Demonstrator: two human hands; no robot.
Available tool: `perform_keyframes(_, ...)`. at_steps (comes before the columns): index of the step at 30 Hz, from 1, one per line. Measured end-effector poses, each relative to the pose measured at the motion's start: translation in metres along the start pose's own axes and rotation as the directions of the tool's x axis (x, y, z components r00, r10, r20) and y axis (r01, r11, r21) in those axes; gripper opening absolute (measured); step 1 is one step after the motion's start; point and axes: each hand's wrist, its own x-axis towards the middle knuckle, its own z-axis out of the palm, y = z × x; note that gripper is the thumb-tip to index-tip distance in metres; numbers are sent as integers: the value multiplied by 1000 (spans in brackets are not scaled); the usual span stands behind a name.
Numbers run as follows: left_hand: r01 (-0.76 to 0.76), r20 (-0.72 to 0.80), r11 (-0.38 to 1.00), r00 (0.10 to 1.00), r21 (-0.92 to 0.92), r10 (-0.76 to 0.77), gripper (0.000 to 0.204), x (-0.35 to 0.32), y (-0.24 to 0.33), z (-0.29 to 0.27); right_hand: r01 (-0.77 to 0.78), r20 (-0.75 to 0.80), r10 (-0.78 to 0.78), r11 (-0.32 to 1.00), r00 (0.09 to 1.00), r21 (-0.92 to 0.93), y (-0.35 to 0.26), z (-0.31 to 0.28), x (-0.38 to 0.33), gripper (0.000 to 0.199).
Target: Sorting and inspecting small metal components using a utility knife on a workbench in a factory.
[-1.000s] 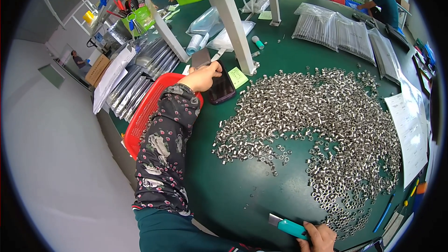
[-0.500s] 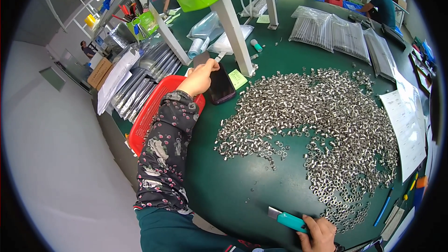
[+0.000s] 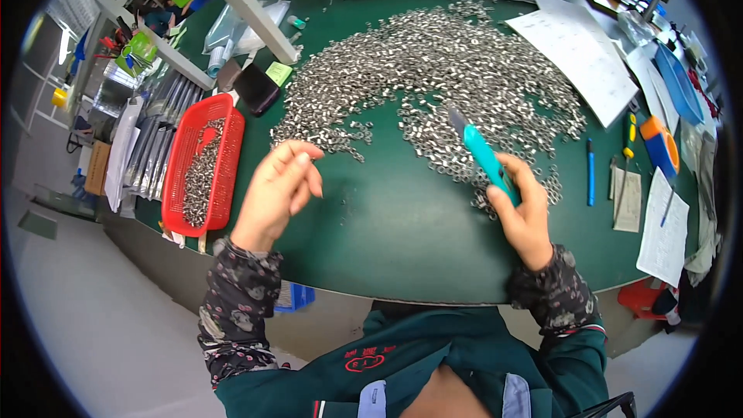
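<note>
Left hand point(image 3: 277, 187) has come off the phone point(image 3: 256, 90) to the near-left edge of the ring heap point(image 3: 433, 54), fingers curled, contents unclear. Right hand point(image 3: 529, 214) grips the teal knife point(image 3: 484, 153) at its near-right; angle the blade point(image 3: 457, 119) away.

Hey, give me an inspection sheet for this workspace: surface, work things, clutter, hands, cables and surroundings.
Surface: green table, with a few small specks near the left hand.
Work things: metal rings spread loose in a wide pile; teal cutter with its blade out over them; red basket at left, holding small metal pieces.
Clutter: dark phone, sticky notes, papers, blue pen.
Hands: left loosely curled, contents unclear; right hand gripping the cutter.
Cables: pale cord or tube by the post, too small to tell which.
Surroundings: blue crate below the table's near edge.
</note>
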Motion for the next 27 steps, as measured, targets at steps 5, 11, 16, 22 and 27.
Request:
perform_keyframes(5,43,49,998,998,-44,-41,20,-20,-39,76,-69,-146,98,979,984,191,17,-7,1,31)
perform_keyframes(11,108,-37,992,993,-60,-111,21,8,-65,122,-82,-198,144,954,970,288,22,-20,5,31)
perform_keyframes(16,27,-287,797,940,603,185,15,43,-77,123,-59,-228,102,980,968,192,31,-14,11,29)
perform_keyframes(22,13,-249,581,911,814,328,17,46,-73,137,-34,-234,58,994,971,105,35,-14,14,28)
perform_keyframes(27,-75,-196,587,902,806,384,17,47,-80,132,-30,-158,37,998,987,46,24,-12,13,28)
